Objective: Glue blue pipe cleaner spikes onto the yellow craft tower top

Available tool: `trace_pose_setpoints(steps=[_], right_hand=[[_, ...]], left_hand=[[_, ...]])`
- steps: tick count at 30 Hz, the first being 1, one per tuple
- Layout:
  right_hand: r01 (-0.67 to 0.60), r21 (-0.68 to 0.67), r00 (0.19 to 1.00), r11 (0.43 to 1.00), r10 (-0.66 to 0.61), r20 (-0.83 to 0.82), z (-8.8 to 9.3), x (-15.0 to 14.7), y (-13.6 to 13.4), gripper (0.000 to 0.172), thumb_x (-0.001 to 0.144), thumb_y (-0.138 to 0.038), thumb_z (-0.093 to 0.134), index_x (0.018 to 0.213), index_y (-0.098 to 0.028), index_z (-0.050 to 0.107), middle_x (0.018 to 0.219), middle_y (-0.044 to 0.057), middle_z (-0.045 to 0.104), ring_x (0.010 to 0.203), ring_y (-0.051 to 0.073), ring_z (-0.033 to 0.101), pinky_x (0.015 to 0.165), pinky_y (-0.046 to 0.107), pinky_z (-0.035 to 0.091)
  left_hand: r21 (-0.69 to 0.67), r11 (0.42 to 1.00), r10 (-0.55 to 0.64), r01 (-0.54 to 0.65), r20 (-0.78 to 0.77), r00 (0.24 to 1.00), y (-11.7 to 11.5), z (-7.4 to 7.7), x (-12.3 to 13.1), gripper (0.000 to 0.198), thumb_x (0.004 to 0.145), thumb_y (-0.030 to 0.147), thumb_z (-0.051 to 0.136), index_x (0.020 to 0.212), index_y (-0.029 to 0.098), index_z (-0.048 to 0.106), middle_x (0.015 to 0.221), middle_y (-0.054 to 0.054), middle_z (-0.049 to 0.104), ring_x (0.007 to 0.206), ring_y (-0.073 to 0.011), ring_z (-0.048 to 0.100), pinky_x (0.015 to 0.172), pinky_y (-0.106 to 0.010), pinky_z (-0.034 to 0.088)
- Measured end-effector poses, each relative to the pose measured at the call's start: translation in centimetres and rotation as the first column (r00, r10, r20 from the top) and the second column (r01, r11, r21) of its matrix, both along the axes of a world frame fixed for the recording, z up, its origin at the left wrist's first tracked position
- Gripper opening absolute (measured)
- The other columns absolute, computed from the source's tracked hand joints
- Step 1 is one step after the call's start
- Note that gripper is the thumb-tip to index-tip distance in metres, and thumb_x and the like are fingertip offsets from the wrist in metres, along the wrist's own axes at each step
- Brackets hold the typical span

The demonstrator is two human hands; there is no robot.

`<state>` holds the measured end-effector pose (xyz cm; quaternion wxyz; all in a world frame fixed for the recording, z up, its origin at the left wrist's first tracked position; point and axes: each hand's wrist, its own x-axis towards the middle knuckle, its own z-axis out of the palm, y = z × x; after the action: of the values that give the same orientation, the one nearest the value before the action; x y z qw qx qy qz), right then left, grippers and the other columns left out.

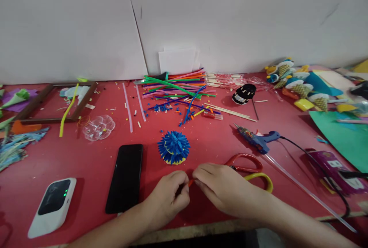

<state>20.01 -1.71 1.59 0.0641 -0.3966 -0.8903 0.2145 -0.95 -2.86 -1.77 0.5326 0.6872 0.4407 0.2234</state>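
My left hand (169, 198) is closed, thumb against curled fingers, near the table's front edge. Between its fingertips and those of my right hand (227, 188) shows a small orange piece (191, 182), pinched by both. Most of that piece is hidden by the fingers. Just beyond the hands, a spiky blue ornament (174, 146) with yellow edging stands on the red table (155, 137). Red-and-yellow-handled scissors (245, 169) lie partly under my right hand and wrist.
A black phone (125, 179) and a white device (53, 206) lie left. Right are a blue glue gun (260, 140) with a cord and a purple box (335, 171). Colourful sticks (175, 87), a black figure (243, 94), a wooden frame (34, 102) and a clear tray (99, 127) sit farther back.
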Motion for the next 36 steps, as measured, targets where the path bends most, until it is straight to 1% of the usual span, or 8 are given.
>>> trace_pose_setpoints(steps=[3, 6, 10, 15, 20, 24, 30, 36], right_hand=[[-0.096, -0.045, 0.995, 0.994, 0.097, 0.002, 0.2, 0.1, 1.5, 0.022, 0.091, -0.005, 0.052, 0.094, -0.019, 0.068, 0.089, 0.003, 0.076, 0.077, 0.016, 0.068, 0.067, 0.027, 0.043], [-0.118, -0.001, 0.982, 0.993, 0.116, -0.152, -1.1, 0.5, 2.8, 0.025, 0.093, -0.006, 0.05, 0.1, -0.02, 0.069, 0.092, 0.004, 0.078, 0.081, 0.017, 0.07, 0.071, 0.026, 0.047], [-0.041, -0.024, 0.939, 0.999, 0.031, -0.341, -2.9, 0.9, 3.3, 0.011, 0.096, -0.013, 0.057, 0.095, -0.02, 0.066, 0.086, 0.004, 0.077, 0.075, 0.015, 0.068, 0.069, 0.025, 0.048], [0.032, -0.085, 0.901, 0.996, -0.066, -0.429, -2.5, 1.3, 3.2, 0.015, 0.1, -0.025, 0.06, 0.087, -0.02, 0.061, 0.075, 0.0, 0.069, 0.062, 0.01, 0.058, 0.06, 0.021, 0.043], [0.055, -0.108, 0.868, 0.993, -0.101, -0.487, -2.2, 1.3, 3.3, 0.014, 0.1, -0.016, 0.052, 0.09, -0.02, 0.06, 0.078, 0.0, 0.069, 0.066, 0.01, 0.059, 0.062, 0.021, 0.045], [0.105, -0.098, 0.866, 0.99, -0.14, -0.48, -2.6, 1.3, 3.2, 0.012, 0.099, -0.016, 0.055, 0.089, -0.021, 0.058, 0.079, 0.0, 0.068, 0.067, 0.01, 0.059, 0.064, 0.021, 0.046], [0.068, 0.037, 0.897, 0.997, -0.045, -0.441, -2.6, 1.7, 3.2, 0.018, 0.1, -0.011, 0.048, 0.088, -0.022, 0.055, 0.082, 0.002, 0.067, 0.074, 0.014, 0.062, 0.067, 0.024, 0.05], [0.133, 0.298, 0.899, 0.945, 0.012, -0.438, -2.5, 1.5, 3.3, 0.023, 0.103, -0.011, 0.045, 0.089, -0.021, 0.06, 0.083, 0.004, 0.071, 0.077, 0.017, 0.065, 0.071, 0.029, 0.057]], left_hand=[[-0.048, 0.999, 0.004, -0.002, 0.029, 1.0, 0.0, 0.0, 0.2, 0.019, 0.085, 0.021, 0.046, 0.069, 0.024, 0.037, 0.057, 0.006, 0.043, 0.052, -0.0107, 0.04, 0.052, -0.024, 0.029], [-0.133, 0.99, 0.047, -0.04, 0.056, 0.997, 0.1, 0.4, 0.2, 0.018, 0.091, 0.023, 0.04, 0.073, 0.025, 0.039, 0.051, 0.008, 0.044, 0.044, -0.0106, 0.043, 0.049, -0.023, 0.033], [-0.229, 0.97, 0.1, -0.083, 0.062, 0.993, 0.4, 0.8, 0.1, 0.016, 0.09, 0.026, 0.042, 0.073, 0.025, 0.044, 0.048, 0.009, 0.046, 0.042, -0.0106, 0.044, 0.048, -0.022, 0.033], [-0.348, 0.933, 0.135, -0.088, 0.114, 0.984, 1.2, 0.3, 0.3, 0.017, 0.09, 0.034, 0.047, 0.075, 0.024, 0.046, 0.052, 0.011, 0.043, 0.041, -0.0106, 0.048, 0.047, -0.022, 0.038], [-0.264, 0.937, 0.261, -0.229, 0.092, 0.961, 2.1, 0.6, 0.1, 0.026, 0.098, 0.042, 0.052, 0.083, 0.021, 0.055, 0.068, 0.005, 0.059, 0.058, -0.0116, 0.062, 0.057, -0.023, 0.045], [-0.265, 0.936, 0.269, -0.23, 0.122, 0.955, 2.1, 1.2, -0.1, 0.028, 0.1, 0.042, 0.053, 0.083, 0.02, 0.056, 0.068, 0.005, 0.057, 0.054, -0.0099, 0.061, 0.056, -0.022, 0.045], [-0.246, 0.945, 0.251, -0.216, 0.119, 0.961, 1.0, 1.4, 0.1, 0.024, 0.097, 0.036, 0.054, 0.079, 0.021, 0.053, 0.061, 0.007, 0.052, 0.049, -0.0079, 0.055, 0.052, -0.02, 0.043], [-0.567, 0.822, 0.228, -0.052, 0.243, 0.943, 1.1, 1.3, 0.6, 0.026, 0.093, 0.04, 0.057, 0.078, 0.022, 0.046, 0.054, 0.011, 0.051, 0.039, -0.0074, 0.053, 0.047, -0.02, 0.045]])
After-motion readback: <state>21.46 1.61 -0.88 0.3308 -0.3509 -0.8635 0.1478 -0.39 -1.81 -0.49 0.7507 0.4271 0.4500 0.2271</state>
